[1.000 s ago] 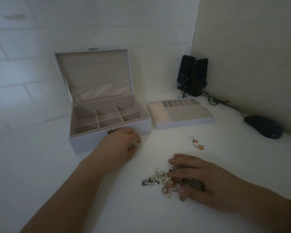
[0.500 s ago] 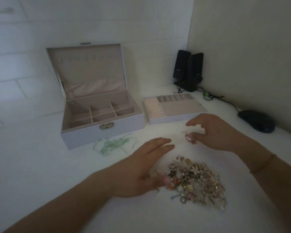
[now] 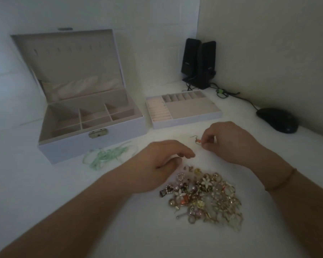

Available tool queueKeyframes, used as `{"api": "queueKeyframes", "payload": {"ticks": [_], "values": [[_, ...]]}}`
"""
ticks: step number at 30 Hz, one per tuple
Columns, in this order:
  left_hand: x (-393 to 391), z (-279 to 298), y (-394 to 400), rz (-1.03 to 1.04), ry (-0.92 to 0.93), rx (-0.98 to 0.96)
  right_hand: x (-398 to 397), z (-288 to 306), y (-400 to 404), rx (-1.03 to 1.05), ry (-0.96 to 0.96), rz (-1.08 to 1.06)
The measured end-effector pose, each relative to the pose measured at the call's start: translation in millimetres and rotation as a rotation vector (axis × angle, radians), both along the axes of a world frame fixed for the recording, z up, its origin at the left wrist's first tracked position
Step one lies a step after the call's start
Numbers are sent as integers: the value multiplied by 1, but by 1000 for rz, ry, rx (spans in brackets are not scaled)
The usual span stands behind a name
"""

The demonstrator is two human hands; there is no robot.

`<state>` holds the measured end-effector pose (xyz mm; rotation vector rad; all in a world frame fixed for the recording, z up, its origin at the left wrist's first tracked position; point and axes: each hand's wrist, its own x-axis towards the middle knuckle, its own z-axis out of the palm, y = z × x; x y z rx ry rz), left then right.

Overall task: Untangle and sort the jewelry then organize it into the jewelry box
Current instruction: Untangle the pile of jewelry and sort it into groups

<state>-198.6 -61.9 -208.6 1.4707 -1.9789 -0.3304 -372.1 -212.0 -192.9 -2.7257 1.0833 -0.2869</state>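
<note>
A tangled pile of jewelry [image 3: 203,196] lies on the white table in front of me. The white jewelry box [image 3: 93,140] stands open at the back left, its divided compartments bare. Its removable tray [image 3: 185,121] sits to the right of the box. My right hand [image 3: 229,142] pinches a small orange hook earring [image 3: 197,140] between thumb and fingertips, just above the table. My left hand [image 3: 157,166] hovers over the pile's far left edge, fingers curled and apart, holding nothing that I can see.
A bundle of pale green ribbon [image 3: 108,155] lies in front of the box. Two black speakers [image 3: 199,64] stand in the back corner with cables trailing to a black mouse [image 3: 277,120] at the right. Walls close off the back and right.
My right hand left the pile, reached to the orange earring and pinched it. My left hand came back from the box front to the pile's edge. The green ribbon is now uncovered.
</note>
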Motion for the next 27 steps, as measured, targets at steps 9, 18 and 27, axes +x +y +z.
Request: {"api": "queueKeyframes", "payload": {"ticks": [9,18,27], "values": [[-1,-6,-4,268,35,-215,8,-1,15,-3,-15,151],[-11,-8,-9,195,96,-397,17,9,38,911,-659,137],[-12,-4,-7,152,108,-426,17,12,40,1316,-811,136]]}}
